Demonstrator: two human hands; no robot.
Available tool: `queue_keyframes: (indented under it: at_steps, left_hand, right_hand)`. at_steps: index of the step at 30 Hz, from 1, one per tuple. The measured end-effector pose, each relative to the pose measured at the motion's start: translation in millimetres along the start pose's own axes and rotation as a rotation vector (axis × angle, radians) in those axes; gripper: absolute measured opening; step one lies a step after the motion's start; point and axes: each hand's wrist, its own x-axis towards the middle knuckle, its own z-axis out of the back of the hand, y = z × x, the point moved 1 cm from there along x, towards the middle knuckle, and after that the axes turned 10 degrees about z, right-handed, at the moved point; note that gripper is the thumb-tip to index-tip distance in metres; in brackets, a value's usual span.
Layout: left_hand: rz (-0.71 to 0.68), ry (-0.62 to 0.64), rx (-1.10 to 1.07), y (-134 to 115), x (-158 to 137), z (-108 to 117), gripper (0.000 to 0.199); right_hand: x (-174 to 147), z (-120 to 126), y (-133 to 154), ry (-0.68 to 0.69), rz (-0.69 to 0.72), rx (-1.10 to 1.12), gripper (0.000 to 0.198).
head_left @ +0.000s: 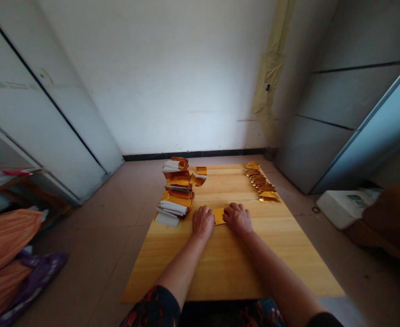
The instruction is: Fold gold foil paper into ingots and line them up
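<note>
A small sheet of gold paper [219, 216] lies on the wooden table between my two hands. My left hand [203, 221] has its fingers curled over the sheet's left end. At the right end, my right hand [238, 219] grips it with bent fingers. To the left are bundled stacks of gold paper with white backs [172, 206], and a loose curled gold sheet [200, 177] sits beside them. A row of folded gold paper pieces [259, 179] runs along the table's far right side.
The wooden table [227, 268] stands before a white wall [186, 81]. A grey cabinet [336, 104] rises on the right, with a white box [338, 209] on the floor near it. Orange and purple bags [9, 268] are at the left.
</note>
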Motion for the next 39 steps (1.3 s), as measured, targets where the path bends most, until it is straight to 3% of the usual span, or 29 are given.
queue_keyframes:
  at_steps: [3, 8, 17, 27, 39]
  left_hand:
    - [-0.047, -0.011, -0.036, 5.0, -5.8, 4.9, 0.017]
    - [-0.088, -0.004, -0.091, 14.0, -15.2, 9.4, 0.022]
    - [-0.061, 0.039, -0.132, 18.6, -16.8, 9.2, 0.031]
    - [-0.201, 0.131, -0.130, 38.5, -8.6, 3.9, 0.045]
    - [-0.178, 0.130, -0.098, 33.8, -8.2, 8.8, 0.042]
  right_hand:
    - [-4.0, 8.3, 2.9, 0.040, -0.009, 0.040, 0.024]
    - [-8.0, 3.5, 14.4, -0.026, -0.065, 0.040, 0.041]
    - [-10.4, -0.6, 13.6, -0.009, -0.094, 0.075, 0.038]
    - [-11.8, 7.8, 0.0, 0.111, -0.066, 0.126, 0.044]
    - [-8.2, 5.7, -9.9, 0.131, -0.087, 0.141, 0.045]
